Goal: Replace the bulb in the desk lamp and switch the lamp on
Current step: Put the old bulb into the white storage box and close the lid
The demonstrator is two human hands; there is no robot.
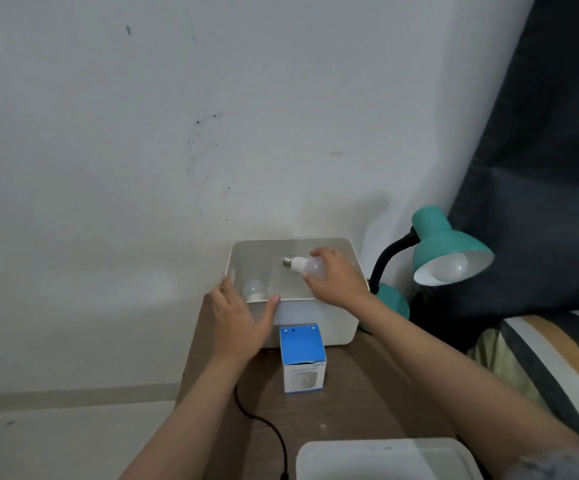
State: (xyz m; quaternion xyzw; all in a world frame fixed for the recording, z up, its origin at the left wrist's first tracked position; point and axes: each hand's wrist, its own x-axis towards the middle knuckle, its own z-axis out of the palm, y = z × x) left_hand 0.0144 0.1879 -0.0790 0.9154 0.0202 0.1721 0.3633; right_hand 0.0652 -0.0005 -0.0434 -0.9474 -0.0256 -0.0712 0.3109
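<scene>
A teal desk lamp (447, 244) with a black gooseneck stands at the table's right, unlit, with a white bulb (452, 266) in its shade. My right hand (336, 277) holds a white bulb (303, 265) by its globe over a white bin (316, 322), the metal screw base pointing left. My left hand (238, 318) rests against the bin's front left corner, fingers spread along its rim and wall. A second white bulb (254, 290) lies in the bin's left part.
A blue and white bulb box (302, 358) stands upright in front of the bin on the brown table (357, 393). A black cable (267, 427) trails toward me. A white lid or tray (385, 459) lies nearest. A striped bed (551, 351) and dark curtain (541, 150) are at right.
</scene>
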